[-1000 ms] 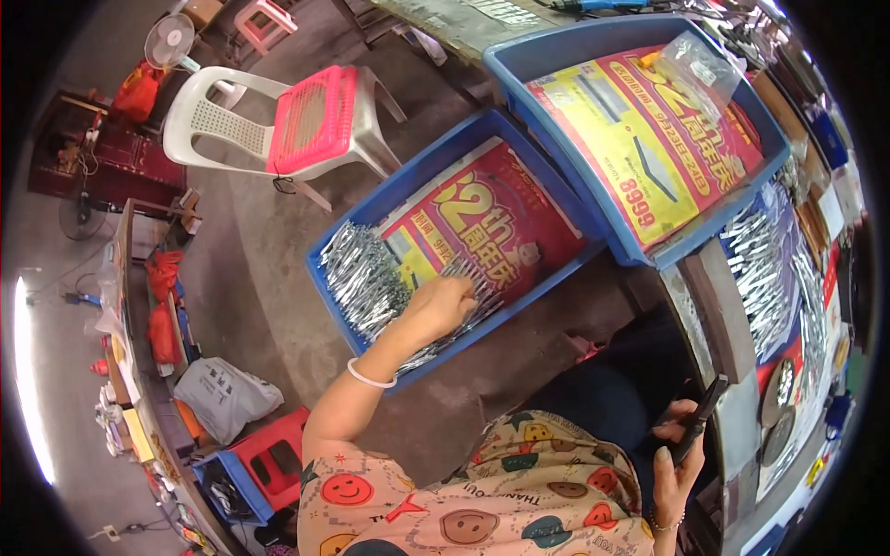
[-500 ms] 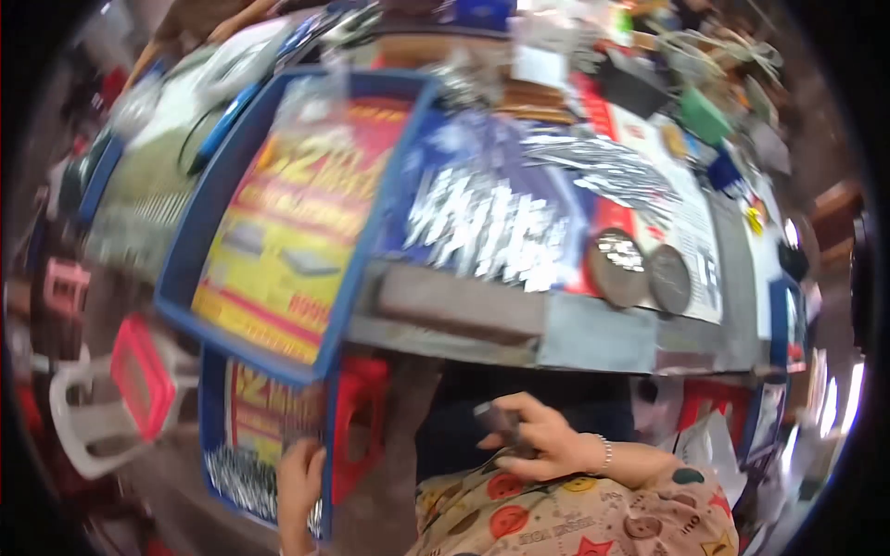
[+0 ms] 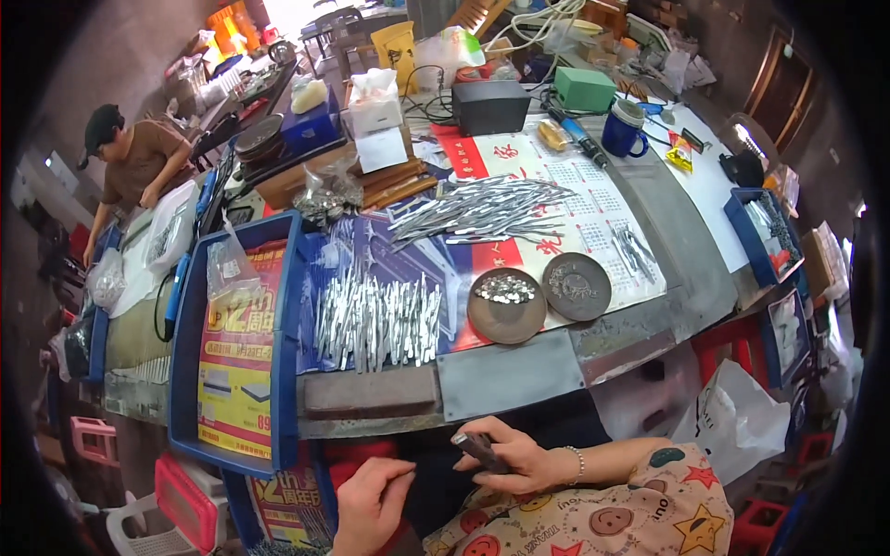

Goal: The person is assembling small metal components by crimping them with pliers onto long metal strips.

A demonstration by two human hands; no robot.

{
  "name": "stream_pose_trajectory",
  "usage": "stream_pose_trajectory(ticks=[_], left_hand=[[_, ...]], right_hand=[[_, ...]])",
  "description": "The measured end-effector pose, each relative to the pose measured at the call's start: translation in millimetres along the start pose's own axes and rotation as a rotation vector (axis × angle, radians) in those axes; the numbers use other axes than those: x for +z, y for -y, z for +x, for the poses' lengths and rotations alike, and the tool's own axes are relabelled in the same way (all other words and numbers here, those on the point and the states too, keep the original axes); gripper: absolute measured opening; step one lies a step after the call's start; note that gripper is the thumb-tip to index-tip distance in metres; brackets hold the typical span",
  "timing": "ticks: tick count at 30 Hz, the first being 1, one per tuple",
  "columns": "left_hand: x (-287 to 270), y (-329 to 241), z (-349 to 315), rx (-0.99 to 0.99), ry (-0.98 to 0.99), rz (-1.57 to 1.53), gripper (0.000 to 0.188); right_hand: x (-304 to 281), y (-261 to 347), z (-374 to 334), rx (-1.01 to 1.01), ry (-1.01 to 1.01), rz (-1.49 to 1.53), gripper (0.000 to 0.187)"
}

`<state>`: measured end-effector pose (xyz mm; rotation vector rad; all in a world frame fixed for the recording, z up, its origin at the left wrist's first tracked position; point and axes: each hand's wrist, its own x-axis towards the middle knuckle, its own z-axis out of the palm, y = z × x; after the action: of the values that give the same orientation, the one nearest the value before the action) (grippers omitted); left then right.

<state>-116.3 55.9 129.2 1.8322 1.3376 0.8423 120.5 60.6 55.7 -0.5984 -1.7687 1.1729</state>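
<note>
Well left of the grey sheet [image 3: 510,375] at the table's [image 3: 640,329] front edge, a blue tray [image 3: 288,352] with red and yellow printing inside stands tilted. Below that tray, left of the grey sheet and lower, a second blue tray [image 3: 243,510] is partly hidden. Just left of the grey sheet, a row of slim metal strips [image 3: 378,324] lies side by side on the table.

On the near side of the grey sheet and to its left is the left hand [image 3: 374,500], rising from the lower edge, back of the hand showing, fingers bunched and aimed rightward. Its grip is narrow; whether it pinches anything, I cannot tell.

Directly on the near side of the grey sheet, a dark tool [image 3: 479,451] sits within the grip of the right hand [image 3: 519,463], fingers bent around it, one end poking out leftward. That forearm comes in from the right, a bead bracelet [image 3: 579,465] at the wrist. Beyond the grey sheet, slightly rightward, two round dishes [image 3: 508,324] hold small metal bits.
</note>
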Motion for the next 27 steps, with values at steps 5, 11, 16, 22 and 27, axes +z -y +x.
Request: stream_pose_trajectory(ticks=[5, 11, 16, 22, 27], left_hand=[[38, -18, 62, 0.085, 0.087, -0.004, 0.012], [84, 0, 137, 0.161, -0.017, 0.195, 0.012], [108, 10, 184, 0.138, -0.080, 0.717, 0.018], [119, 31, 199, 0.091, -0.063, 0.925, 0.019], [114, 43, 197, 0.069, -0.071, 0.837, 0.015]], right_hand=[[-41, -4, -37, 0.070, -0.108, -0.186, 0.024], [-70, -9, -63, 0.169, -0.294, -0.127, 0.021], [-96, -17, -74, 0.169, -0.348, -0.061, 0.018], [-122, -18, -80, 0.060, -0.305, -0.022, 0.018], [-127, -8, -83, 0.164, -0.334, 0.051, 0.019]])
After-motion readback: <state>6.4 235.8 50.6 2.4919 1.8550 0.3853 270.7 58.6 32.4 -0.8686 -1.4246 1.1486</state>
